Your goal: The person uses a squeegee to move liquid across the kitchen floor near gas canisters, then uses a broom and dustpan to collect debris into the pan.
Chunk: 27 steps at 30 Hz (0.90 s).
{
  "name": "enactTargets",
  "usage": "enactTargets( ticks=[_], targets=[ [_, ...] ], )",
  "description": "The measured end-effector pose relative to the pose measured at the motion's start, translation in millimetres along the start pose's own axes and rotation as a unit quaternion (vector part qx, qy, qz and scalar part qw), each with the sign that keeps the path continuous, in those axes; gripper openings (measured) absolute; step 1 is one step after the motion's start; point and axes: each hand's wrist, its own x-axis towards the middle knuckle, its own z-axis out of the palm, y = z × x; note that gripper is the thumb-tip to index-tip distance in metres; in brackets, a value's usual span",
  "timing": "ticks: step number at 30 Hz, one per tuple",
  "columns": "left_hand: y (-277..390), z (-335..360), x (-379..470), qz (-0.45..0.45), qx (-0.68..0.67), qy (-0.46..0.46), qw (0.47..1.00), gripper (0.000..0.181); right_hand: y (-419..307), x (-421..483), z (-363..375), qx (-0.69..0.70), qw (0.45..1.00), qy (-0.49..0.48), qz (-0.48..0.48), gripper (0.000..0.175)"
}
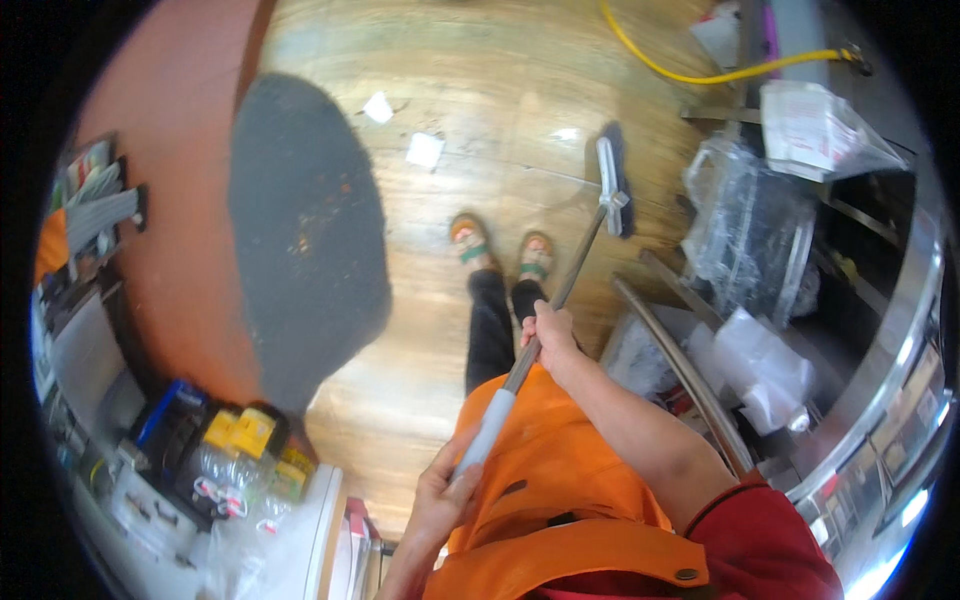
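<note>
Both my hands hold the long pole (576,266) of a push broom, which slants across my front. My left hand (446,480) wraps the grey grip sleeve (486,426) at its upper end, by my orange apron (555,442). Lower down, my right hand (551,334) closes around the bare metal part. On the wood-patterned floor, ahead and to the right of my feet, rests the broom head (611,184), with dark bristles along its far side. Two white scraps, one scrap (378,108) and another scrap (425,150), lie on the floor ahead, left of the broom.
A dark grey mat (307,247) with orange-brown crumbs lies left. Beside it is a reddish-brown surface (172,225). Metal rails (682,367) and plastic-wrapped items (750,225) stand right. A yellow hose (697,77) curves at upper right. Yellow-labelled plastic bottles (240,442) stand lower left.
</note>
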Motion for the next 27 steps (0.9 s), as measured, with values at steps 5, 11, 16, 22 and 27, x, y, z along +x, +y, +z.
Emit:
enactTargets(
  ticks=[5, 11, 16, 22, 27],
  targets=[
    [-7, -29, -61, -0.023, -0.041, 0.107, 0.993, 0.046, 50, -47, 72, -0.089, 0.993, -0.079, -0.015, 0.019],
    [-32, -30, -117, 0.048, -0.028, 0.12, 0.991, 0.052, 55, -110, 96, -0.147, 0.968, -0.203, -0.018, 0.016],
    [-25, -34, -81, 0.098, -0.163, 0.082, 0.978, 0.05, -4, -119, 117, -0.158, 0.957, -0.22, -0.104, 0.02],
    [49, -11, 27, 0.137, -0.377, -0.013, 0.916, 0.049, -46, -91, 174, -0.165, 0.949, -0.199, -0.18, 0.032],
    [24, -23, 31, 0.061, -0.468, -0.056, 0.88, 0.051, -3, -62, 175, -0.337, 0.902, -0.176, -0.206, 0.032]
  ],
)
